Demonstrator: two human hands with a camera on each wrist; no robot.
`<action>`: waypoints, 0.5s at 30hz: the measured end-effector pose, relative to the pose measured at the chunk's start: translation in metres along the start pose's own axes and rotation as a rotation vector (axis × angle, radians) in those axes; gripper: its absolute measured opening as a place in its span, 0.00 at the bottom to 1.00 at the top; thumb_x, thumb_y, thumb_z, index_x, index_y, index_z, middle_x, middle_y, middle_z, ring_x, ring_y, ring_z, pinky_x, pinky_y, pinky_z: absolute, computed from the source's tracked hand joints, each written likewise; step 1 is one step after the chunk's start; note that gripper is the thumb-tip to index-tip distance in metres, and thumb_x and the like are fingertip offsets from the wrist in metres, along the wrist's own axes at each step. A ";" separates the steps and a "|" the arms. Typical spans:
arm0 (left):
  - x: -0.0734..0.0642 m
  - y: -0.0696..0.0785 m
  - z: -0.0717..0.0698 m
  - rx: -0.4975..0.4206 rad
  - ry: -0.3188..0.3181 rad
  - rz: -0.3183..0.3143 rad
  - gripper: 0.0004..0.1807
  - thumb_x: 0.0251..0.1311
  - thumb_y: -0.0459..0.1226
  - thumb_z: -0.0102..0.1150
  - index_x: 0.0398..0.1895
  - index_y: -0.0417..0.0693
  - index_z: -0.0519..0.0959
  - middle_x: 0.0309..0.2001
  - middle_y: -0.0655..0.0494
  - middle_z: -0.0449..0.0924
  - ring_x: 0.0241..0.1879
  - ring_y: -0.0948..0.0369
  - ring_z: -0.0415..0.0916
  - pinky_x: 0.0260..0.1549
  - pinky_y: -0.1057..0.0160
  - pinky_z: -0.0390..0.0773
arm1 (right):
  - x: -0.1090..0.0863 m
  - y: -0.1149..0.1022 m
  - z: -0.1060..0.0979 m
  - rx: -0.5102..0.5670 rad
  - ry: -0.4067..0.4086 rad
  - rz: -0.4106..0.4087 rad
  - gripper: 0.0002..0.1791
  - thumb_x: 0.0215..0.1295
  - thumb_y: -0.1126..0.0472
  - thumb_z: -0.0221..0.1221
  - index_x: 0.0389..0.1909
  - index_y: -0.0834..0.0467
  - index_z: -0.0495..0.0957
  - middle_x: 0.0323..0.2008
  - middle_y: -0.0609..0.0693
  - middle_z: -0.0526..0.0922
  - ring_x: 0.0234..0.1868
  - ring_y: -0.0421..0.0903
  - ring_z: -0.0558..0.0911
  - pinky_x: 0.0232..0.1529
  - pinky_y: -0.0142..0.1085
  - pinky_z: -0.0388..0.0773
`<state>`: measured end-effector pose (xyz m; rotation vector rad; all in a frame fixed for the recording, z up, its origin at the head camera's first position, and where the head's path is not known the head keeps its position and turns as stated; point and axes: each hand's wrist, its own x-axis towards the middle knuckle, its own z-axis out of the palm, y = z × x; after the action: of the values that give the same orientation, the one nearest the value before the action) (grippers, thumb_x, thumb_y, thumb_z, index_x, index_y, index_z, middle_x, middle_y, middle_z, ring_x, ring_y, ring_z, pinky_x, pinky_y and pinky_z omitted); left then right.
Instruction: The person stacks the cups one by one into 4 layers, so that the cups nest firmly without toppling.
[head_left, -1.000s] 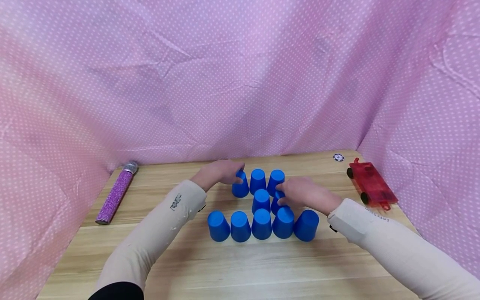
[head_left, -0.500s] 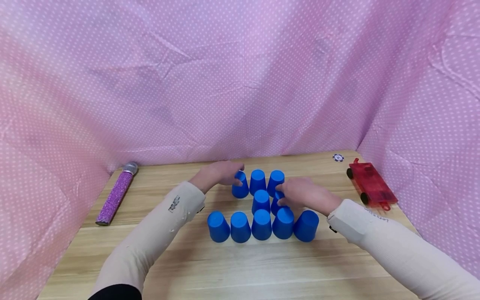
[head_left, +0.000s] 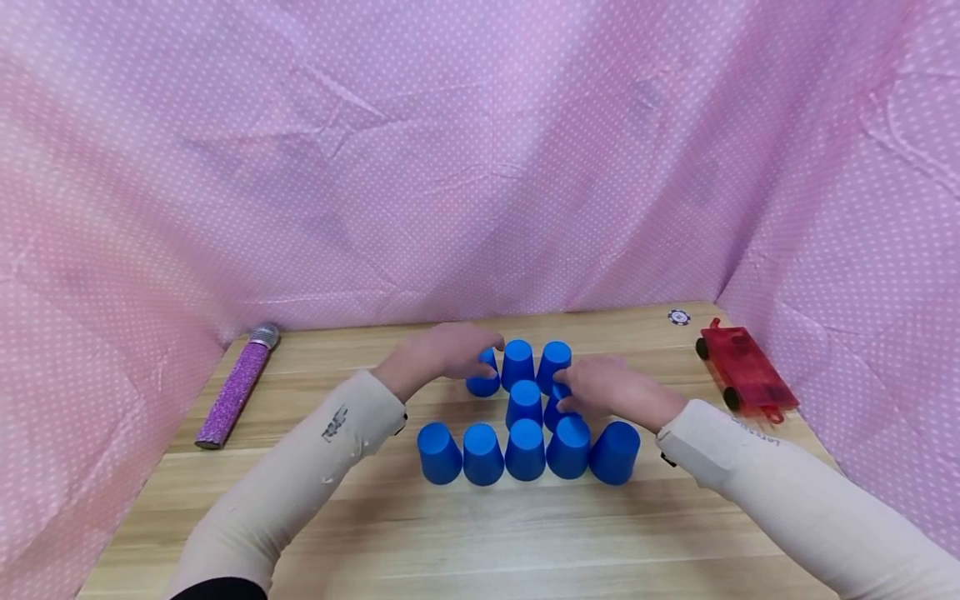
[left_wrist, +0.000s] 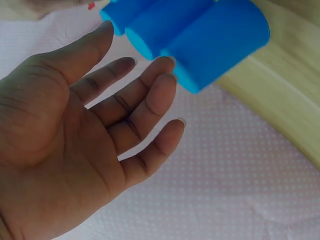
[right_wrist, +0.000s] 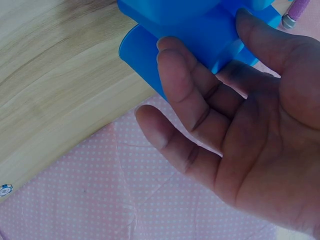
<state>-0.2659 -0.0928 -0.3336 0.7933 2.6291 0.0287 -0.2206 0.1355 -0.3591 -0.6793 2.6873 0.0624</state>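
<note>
Blue cups stand upside down in three rows in the head view. At the left end of the back row is a cup (head_left: 482,387); my left hand (head_left: 456,350) hovers over its left side, partly hiding it. In the left wrist view that hand's fingers are spread and loosely bent, with blue cups beyond the tips and nothing gripped. My right hand (head_left: 606,387) holds the right cup (head_left: 552,414) of the middle row between thumb and fingers. Another cup (head_left: 523,406) stands left of it. The front row has several cups, including a middle one (head_left: 525,452).
A purple glitter microphone (head_left: 238,387) lies at the table's left. On the right are a red see-through toy car base (head_left: 748,371) with black wheels and a poker chip (head_left: 678,317). Pink dotted cloth (head_left: 480,167) hangs behind and beside the wooden table (head_left: 465,542).
My left hand has shifted slightly right and now hides more of the back-left cup, its fingers looser. The right hand stays at its cup. The cups keep their layout.
</note>
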 end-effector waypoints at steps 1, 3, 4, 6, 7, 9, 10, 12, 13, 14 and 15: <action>-0.001 0.002 0.001 -0.002 -0.003 0.014 0.28 0.68 0.50 0.60 0.69 0.55 0.71 0.65 0.53 0.77 0.61 0.54 0.77 0.60 0.50 0.78 | 0.000 0.000 0.000 -0.001 0.001 -0.001 0.29 0.69 0.47 0.62 0.65 0.58 0.74 0.42 0.54 0.86 0.39 0.47 0.82 0.46 0.48 0.85; -0.003 0.006 0.003 0.011 -0.007 0.038 0.28 0.68 0.50 0.60 0.69 0.56 0.72 0.62 0.54 0.79 0.59 0.55 0.79 0.58 0.51 0.80 | 0.000 0.000 0.000 -0.005 0.005 -0.005 0.29 0.69 0.47 0.62 0.65 0.58 0.75 0.41 0.54 0.86 0.39 0.47 0.82 0.46 0.48 0.85; -0.003 0.008 0.004 0.020 -0.009 0.044 0.28 0.68 0.51 0.60 0.68 0.56 0.72 0.61 0.54 0.80 0.58 0.56 0.79 0.58 0.51 0.80 | 0.000 0.000 0.000 -0.004 0.007 -0.006 0.28 0.69 0.47 0.62 0.64 0.58 0.75 0.41 0.54 0.86 0.39 0.47 0.82 0.45 0.48 0.85; -0.004 0.011 0.006 0.040 -0.011 0.059 0.27 0.68 0.52 0.60 0.68 0.57 0.72 0.60 0.55 0.81 0.57 0.56 0.80 0.57 0.51 0.80 | 0.000 0.000 0.000 -0.006 0.008 -0.006 0.28 0.69 0.47 0.61 0.64 0.58 0.75 0.41 0.53 0.86 0.38 0.46 0.82 0.45 0.47 0.85; -0.004 0.012 0.007 0.047 -0.012 0.063 0.28 0.68 0.53 0.60 0.68 0.57 0.72 0.59 0.55 0.82 0.57 0.56 0.80 0.57 0.51 0.80 | -0.001 0.000 0.000 -0.005 0.007 -0.007 0.28 0.69 0.47 0.61 0.64 0.58 0.75 0.40 0.53 0.86 0.38 0.46 0.82 0.45 0.47 0.85; -0.004 0.015 0.009 0.050 -0.015 0.079 0.27 0.68 0.53 0.59 0.67 0.57 0.73 0.59 0.55 0.82 0.57 0.57 0.80 0.57 0.52 0.80 | -0.001 0.000 0.000 -0.005 0.007 -0.008 0.28 0.69 0.47 0.61 0.64 0.58 0.75 0.40 0.53 0.85 0.38 0.46 0.82 0.46 0.47 0.85; -0.003 0.016 0.010 0.046 -0.017 0.089 0.27 0.68 0.53 0.60 0.67 0.57 0.73 0.59 0.54 0.82 0.57 0.57 0.80 0.57 0.52 0.80 | -0.001 0.000 0.000 -0.002 0.006 -0.006 0.28 0.69 0.47 0.61 0.64 0.57 0.75 0.40 0.53 0.85 0.38 0.46 0.82 0.46 0.47 0.85; -0.002 0.019 0.012 0.048 -0.022 0.107 0.27 0.68 0.52 0.60 0.67 0.57 0.73 0.58 0.54 0.82 0.55 0.57 0.80 0.56 0.53 0.80 | 0.000 0.000 0.000 -0.009 0.005 -0.008 0.28 0.69 0.47 0.61 0.65 0.57 0.75 0.40 0.53 0.86 0.38 0.46 0.82 0.46 0.47 0.85; -0.002 0.020 0.014 0.053 -0.024 0.113 0.27 0.68 0.52 0.60 0.67 0.57 0.73 0.58 0.54 0.82 0.55 0.57 0.80 0.56 0.53 0.81 | 0.000 0.000 0.001 -0.011 0.004 -0.008 0.28 0.69 0.46 0.61 0.65 0.57 0.75 0.41 0.53 0.86 0.39 0.46 0.82 0.47 0.48 0.85; -0.001 0.021 0.015 0.055 -0.028 0.118 0.26 0.68 0.52 0.59 0.67 0.57 0.73 0.57 0.55 0.82 0.55 0.57 0.80 0.56 0.54 0.81 | 0.000 0.000 0.001 -0.014 0.004 -0.010 0.29 0.69 0.46 0.61 0.65 0.57 0.74 0.42 0.54 0.86 0.40 0.47 0.83 0.47 0.48 0.85; 0.000 0.022 0.016 0.056 -0.030 0.122 0.27 0.68 0.53 0.59 0.67 0.58 0.73 0.57 0.55 0.82 0.55 0.57 0.80 0.56 0.54 0.80 | 0.000 0.000 0.001 -0.013 0.002 -0.009 0.29 0.69 0.46 0.61 0.65 0.57 0.74 0.43 0.54 0.86 0.41 0.47 0.84 0.48 0.49 0.85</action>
<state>-0.2480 -0.0757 -0.3449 0.9651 2.5602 -0.0234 -0.2205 0.1355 -0.3601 -0.6964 2.6882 0.0773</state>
